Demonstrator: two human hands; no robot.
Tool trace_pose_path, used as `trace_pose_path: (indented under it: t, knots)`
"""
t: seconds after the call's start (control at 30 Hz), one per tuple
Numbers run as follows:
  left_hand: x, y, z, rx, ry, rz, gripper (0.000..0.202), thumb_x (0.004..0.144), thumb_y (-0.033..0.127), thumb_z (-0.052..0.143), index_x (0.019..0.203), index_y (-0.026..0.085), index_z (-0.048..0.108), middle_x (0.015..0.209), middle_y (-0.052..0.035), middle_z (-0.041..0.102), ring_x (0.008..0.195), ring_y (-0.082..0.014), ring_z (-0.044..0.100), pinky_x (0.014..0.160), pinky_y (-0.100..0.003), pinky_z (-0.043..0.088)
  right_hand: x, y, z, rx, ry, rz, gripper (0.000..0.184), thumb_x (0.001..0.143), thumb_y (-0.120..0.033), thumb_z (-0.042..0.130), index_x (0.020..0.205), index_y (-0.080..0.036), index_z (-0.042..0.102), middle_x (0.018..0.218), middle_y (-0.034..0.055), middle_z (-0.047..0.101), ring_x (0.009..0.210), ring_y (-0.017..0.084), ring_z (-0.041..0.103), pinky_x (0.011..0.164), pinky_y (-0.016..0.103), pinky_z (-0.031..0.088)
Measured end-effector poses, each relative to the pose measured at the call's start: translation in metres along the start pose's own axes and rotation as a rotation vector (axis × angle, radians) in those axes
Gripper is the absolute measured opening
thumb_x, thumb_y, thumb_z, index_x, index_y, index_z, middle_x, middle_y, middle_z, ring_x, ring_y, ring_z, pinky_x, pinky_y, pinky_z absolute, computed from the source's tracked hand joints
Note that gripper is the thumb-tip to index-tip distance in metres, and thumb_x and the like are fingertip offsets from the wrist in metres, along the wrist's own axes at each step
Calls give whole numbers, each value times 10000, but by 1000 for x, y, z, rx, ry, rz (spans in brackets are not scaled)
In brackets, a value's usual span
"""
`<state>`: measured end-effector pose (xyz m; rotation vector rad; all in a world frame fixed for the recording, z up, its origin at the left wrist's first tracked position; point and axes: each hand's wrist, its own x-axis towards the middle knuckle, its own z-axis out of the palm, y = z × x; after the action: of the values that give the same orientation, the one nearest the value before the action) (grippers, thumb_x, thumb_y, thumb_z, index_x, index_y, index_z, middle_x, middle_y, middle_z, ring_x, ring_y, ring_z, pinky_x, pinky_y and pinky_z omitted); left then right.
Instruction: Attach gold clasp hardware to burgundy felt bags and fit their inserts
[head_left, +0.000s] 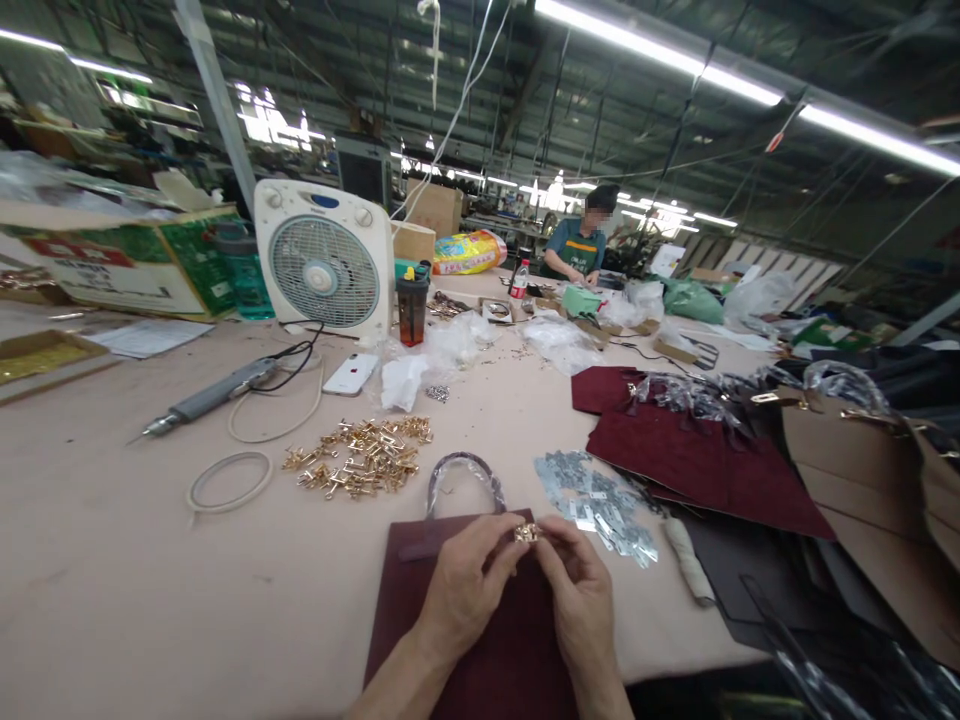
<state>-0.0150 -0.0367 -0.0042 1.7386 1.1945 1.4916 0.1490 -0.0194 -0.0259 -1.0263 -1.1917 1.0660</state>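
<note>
My left hand and my right hand meet over a dark red bag panel at the table's near edge. Together they pinch a small gold metal clasp between their fingertips. The panel has a wrapped loop handle at its far side. A heap of gold clasps lies to the left beyond it. A pile of silver metal plates lies to the right.
An electric screwdriver with its cable, a white phone and a white fan stand at the back left. More dark red panels and brown bags are stacked on the right. Another person works at the far end.
</note>
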Motion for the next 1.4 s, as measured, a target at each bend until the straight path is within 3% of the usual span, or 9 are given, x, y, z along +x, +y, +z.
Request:
trace_pose_path:
  t: [0.07,0.23,0.43,0.63,0.97,1.1,1.17,1.3,1.4]
  knots:
    - [-1,-1,0,31,14,15,202,1017,261,617,1202,239,693,1045,-51,772,940,-186,748,882,-298,611,0,2,-2,-42,58,-81,193,869,-371,819,1008,-241,793,1092,80,735,1026,249,675,929,368,561]
    - [0,-1,0,79,59,125,227,1000,216,637,1217,240,702,1128,-68,780,1041,-200,740,943,-323,612,0,-3,-2,-115,-20,-104,150,897,-373,785,956,-236,803,1012,79,733,1001,245,660,893,352,562]
    - [0,2,-3,105,54,146,264,1000,180,622,1241,244,707,1151,-71,770,1064,-192,731,955,-311,613,-2,-11,4,-164,-45,-216,82,930,-305,753,986,-255,785,1012,65,723,998,232,662,880,330,552]
    - [0,4,-4,38,-27,146,305,1006,208,624,1302,240,686,1146,-83,743,1057,-190,713,935,-304,610,-2,-12,2,-159,-47,-137,133,937,-357,744,970,-231,765,996,69,700,982,239,655,863,330,566]
    - [1,-5,-1,-10,-15,50,262,1026,294,602,1255,234,713,1049,-73,746,921,-180,723,841,-288,615,-2,-13,3,-114,-139,-54,145,949,-377,727,956,-233,733,957,48,678,919,215,643,818,293,552]
    - [2,-4,-1,-41,-43,29,250,1028,302,601,1243,255,720,1140,-75,731,1081,-204,696,962,-324,582,-2,-12,2,-99,-131,-52,137,938,-370,741,946,-233,735,979,55,686,969,231,648,837,302,544]
    - [2,-3,-1,-60,-56,-5,228,1029,314,600,1205,251,731,1115,-67,738,1018,-192,710,923,-306,592,-2,-13,3,-84,-143,-41,146,937,-374,740,938,-228,736,948,52,684,914,227,651,807,308,546]
    - [2,-1,-2,-157,-78,-103,208,1025,344,605,1126,231,748,1020,-42,736,728,-123,706,705,-228,603,-3,-15,4,-75,-177,-59,122,962,-356,708,947,-236,725,924,39,659,835,210,643,760,310,545]
    - [2,0,-3,-233,-101,-159,217,1018,360,613,1102,223,758,993,-39,734,672,-111,703,645,-210,598,-4,-16,4,-105,-171,-114,85,977,-329,689,970,-248,715,960,43,655,875,214,644,767,308,539]
